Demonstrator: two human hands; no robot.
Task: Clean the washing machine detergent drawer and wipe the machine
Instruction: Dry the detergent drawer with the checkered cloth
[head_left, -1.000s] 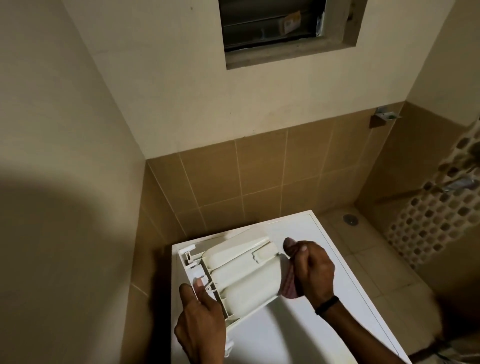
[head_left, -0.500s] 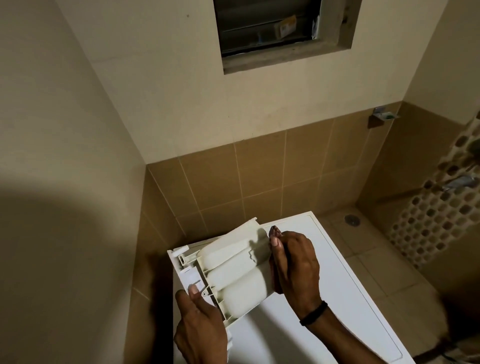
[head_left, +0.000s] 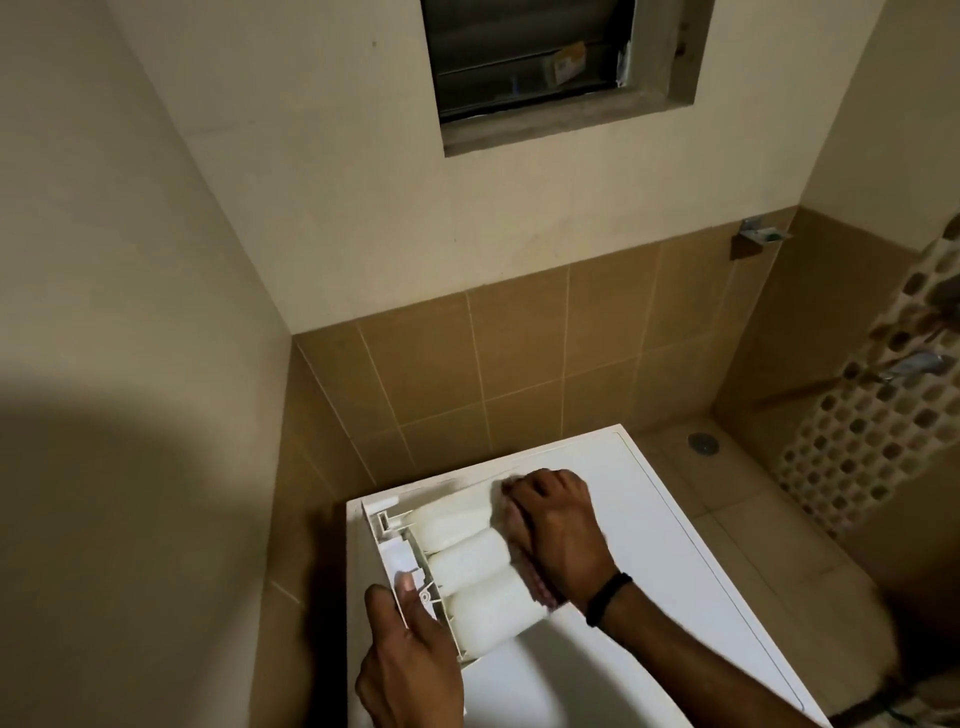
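Note:
The white detergent drawer (head_left: 470, 566) lies upside down on the white top of the washing machine (head_left: 665, 525), its three rounded compartment undersides facing up. My left hand (head_left: 410, 660) grips the drawer's front panel at its near left end. My right hand (head_left: 556, 535) is closed on a reddish cloth (head_left: 543, 590) and presses it against the drawer's right end. Only a small edge of the cloth shows under the hand. A black band sits on my right wrist.
The machine stands in a corner, with a cream wall on the left and brown tiles (head_left: 519, 358) behind. A louvred window (head_left: 535, 57) sits high on the back wall. To the right lie a tiled floor with a drain (head_left: 704, 443) and a tap (head_left: 914, 364).
My right hand with the cloth has slid along the drawer's right end, from its near side toward the far corner. The drawer has settled flatter on the machine top.

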